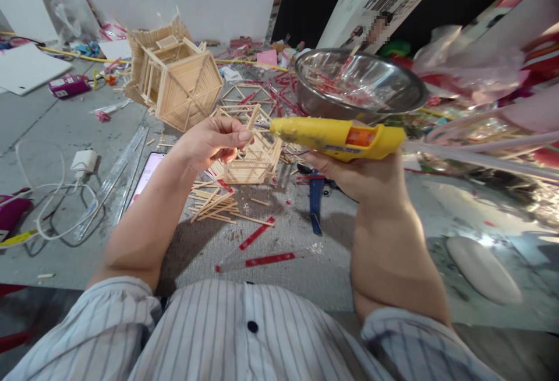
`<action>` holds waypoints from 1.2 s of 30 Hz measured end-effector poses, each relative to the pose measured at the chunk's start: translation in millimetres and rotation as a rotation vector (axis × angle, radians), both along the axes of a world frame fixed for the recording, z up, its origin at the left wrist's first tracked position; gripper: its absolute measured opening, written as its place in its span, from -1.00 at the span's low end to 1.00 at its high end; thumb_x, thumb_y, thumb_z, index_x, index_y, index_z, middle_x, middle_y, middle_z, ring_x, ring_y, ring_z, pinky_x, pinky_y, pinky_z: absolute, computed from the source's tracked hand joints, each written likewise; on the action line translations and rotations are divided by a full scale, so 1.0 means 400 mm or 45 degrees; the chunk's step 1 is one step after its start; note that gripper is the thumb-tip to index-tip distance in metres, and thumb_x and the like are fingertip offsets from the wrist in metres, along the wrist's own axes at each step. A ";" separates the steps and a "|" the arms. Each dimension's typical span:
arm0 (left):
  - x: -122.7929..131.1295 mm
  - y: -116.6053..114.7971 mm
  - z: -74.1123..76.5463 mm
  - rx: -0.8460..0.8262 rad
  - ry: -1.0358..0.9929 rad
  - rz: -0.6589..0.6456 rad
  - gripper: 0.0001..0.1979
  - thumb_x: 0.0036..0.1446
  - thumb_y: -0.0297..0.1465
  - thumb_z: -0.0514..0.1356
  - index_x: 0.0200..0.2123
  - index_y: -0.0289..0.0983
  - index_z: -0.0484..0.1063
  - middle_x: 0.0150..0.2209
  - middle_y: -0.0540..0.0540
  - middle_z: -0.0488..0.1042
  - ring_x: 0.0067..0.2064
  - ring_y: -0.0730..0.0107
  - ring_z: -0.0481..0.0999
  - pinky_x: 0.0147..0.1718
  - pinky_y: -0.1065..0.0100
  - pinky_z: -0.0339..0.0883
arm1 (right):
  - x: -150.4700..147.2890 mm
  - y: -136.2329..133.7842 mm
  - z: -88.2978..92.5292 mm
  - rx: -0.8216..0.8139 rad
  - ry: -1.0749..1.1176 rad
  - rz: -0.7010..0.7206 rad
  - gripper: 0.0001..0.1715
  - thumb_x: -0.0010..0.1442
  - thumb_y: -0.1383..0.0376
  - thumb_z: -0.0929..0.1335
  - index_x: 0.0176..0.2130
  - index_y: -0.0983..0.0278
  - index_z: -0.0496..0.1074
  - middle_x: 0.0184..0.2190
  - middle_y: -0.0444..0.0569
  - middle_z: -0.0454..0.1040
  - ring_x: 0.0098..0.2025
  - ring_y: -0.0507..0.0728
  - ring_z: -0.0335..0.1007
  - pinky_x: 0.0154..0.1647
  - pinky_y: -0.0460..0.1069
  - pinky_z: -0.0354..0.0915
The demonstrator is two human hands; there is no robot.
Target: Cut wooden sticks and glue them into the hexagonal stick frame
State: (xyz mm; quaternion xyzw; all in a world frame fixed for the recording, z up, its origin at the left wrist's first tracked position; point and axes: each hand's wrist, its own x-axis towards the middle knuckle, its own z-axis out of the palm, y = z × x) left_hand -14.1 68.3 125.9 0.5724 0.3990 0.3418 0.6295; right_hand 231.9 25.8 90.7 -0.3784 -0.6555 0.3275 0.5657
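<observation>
My right hand [364,177] is wrapped round a yellow hot glue gun [318,131], whose nozzle points left. In front of that nozzle, my left hand [212,139] pinches a short wooden stick [253,115] between thumb and fingers. The nozzle tip is close to the stick; I cannot tell whether they touch. Just below and behind my left fingers sits a small open frame [251,174] built of wooden sticks, partly hidden by the hand. Nearer my body lies a loose pile of wooden sticks [209,205].
A larger many-sided stick structure [187,87] stands behind my left hand. Beyond the glue gun is a steel bowl [314,98] holding red and clear wrappers. Around me lie a phone [146,174], a white charger [84,162] with cable, blue-handled pliers [316,203] and red-striped wrappers [269,259].
</observation>
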 end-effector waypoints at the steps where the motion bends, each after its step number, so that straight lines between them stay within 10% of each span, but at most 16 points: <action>1: -0.002 0.000 0.001 0.004 0.006 0.001 -0.74 -0.03 -0.40 0.33 -0.60 -0.33 0.32 -0.62 0.05 0.35 -0.66 0.69 0.23 -0.66 0.54 0.04 | 0.000 -0.001 0.004 0.016 0.012 -0.029 -0.55 -0.12 0.30 0.53 -0.21 0.06 0.39 -0.28 -0.26 0.54 -0.20 0.11 0.56 -0.05 0.15 0.51; 36: -0.009 0.006 -0.009 0.023 0.060 0.045 -0.74 -0.07 -0.31 0.34 -0.56 -0.30 0.32 -0.60 0.03 0.35 -0.65 0.66 0.25 -0.67 0.50 -0.02 | -0.022 -0.007 0.021 0.095 0.037 -0.110 -0.66 -0.24 0.27 0.55 -0.37 0.18 0.48 -0.42 -0.25 0.53 -0.37 0.00 0.49 -0.30 -0.07 0.52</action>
